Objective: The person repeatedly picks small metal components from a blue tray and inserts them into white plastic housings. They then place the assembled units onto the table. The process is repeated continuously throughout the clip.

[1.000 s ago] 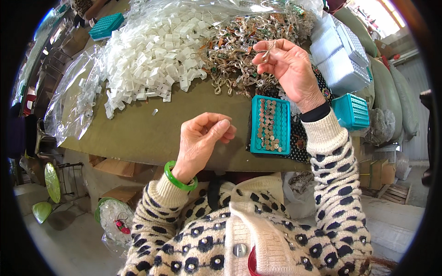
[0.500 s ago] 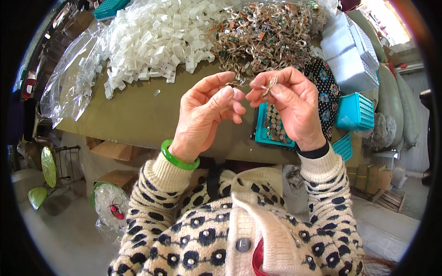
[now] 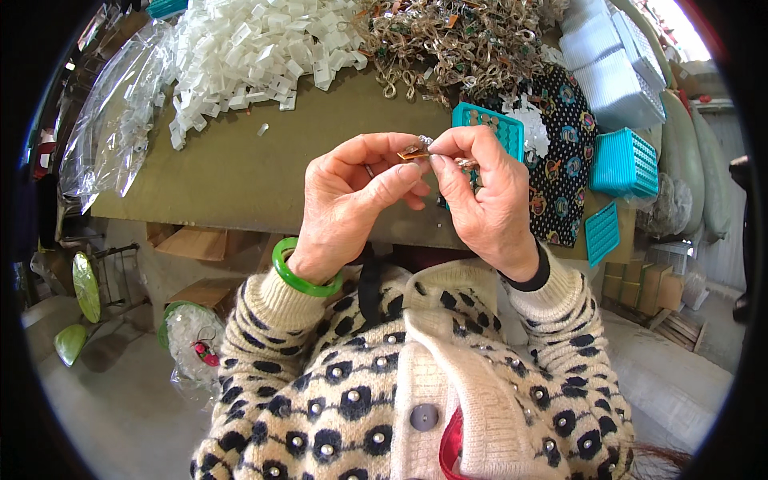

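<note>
My left hand (image 3: 344, 196) pinches a small flat orange-brown piece (image 3: 411, 153) between thumb and forefinger. Facing it, my right hand (image 3: 490, 200) is closed on a small clear beige looped piece (image 3: 466, 163), partly hidden by its fingers. Both sets of fingertips meet above the table, with a shiny bit (image 3: 425, 141) between them; whether the two pieces are joined I cannot tell. Just beyond my right hand lies a teal tray (image 3: 518, 138) with round pieces in its pockets, its near part covered by the hand.
Heaped white plastic pieces (image 3: 260, 56) spread at the far left beside a clear bag (image 3: 120, 104). A pile of beige loops (image 3: 464, 52) lies at the far middle. To the right are a patterned black cloth (image 3: 564, 188), stacked white trays (image 3: 612, 80) and stacked teal trays (image 3: 628, 164).
My hands have come together, the right one moving inward and slightly down, so the fingertips now meet. The view has shifted, and the teal tray shows farther up behind my right hand.
</note>
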{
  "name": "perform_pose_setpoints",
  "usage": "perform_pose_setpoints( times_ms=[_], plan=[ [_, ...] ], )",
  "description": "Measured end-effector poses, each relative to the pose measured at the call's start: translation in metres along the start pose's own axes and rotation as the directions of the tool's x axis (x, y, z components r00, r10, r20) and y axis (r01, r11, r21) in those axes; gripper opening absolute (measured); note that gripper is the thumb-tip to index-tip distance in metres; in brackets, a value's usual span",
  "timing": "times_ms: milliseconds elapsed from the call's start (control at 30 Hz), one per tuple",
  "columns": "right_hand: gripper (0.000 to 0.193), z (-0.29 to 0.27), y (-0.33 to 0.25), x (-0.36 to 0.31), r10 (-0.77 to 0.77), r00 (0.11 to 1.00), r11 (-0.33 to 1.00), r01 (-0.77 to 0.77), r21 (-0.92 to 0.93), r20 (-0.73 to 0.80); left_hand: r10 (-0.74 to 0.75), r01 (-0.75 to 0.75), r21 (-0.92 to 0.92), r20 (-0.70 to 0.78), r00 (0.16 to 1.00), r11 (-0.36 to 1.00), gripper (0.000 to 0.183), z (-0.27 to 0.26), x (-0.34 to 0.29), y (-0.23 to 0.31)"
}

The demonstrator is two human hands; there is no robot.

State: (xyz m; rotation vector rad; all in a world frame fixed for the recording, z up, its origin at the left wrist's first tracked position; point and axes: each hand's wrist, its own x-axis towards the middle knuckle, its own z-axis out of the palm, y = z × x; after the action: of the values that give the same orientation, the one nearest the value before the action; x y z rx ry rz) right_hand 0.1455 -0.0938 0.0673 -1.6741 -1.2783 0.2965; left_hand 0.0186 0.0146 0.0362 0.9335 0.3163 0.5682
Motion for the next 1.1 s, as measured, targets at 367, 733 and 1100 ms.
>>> perform_pose_setpoints(
  times_ms=[367,733,1100],
  plan=[
    [0.011,0.003,-0.002,-0.015,0.047,0.998,0.988,-0.041,0.149,-0.037,-0.118,0.118,-0.006,-0.003,0.993,0.993,0.017,-0.008,-0.011,0.001],
    [0.009,0.003,0.005,-0.019,-0.079,0.996,0.995,0.078,-0.058,-0.027,-0.329,0.327,-0.144,0.008,0.944,0.934,0.018,-0.014,-0.014,-0.003],
    [0.008,-0.001,0.005,-0.019,0.004,1.0,1.0,-0.004,0.031,0.005,-0.346,0.362,-0.329,0.11,0.932,0.872,0.011,-0.012,-0.017,-0.009]
  ],
)
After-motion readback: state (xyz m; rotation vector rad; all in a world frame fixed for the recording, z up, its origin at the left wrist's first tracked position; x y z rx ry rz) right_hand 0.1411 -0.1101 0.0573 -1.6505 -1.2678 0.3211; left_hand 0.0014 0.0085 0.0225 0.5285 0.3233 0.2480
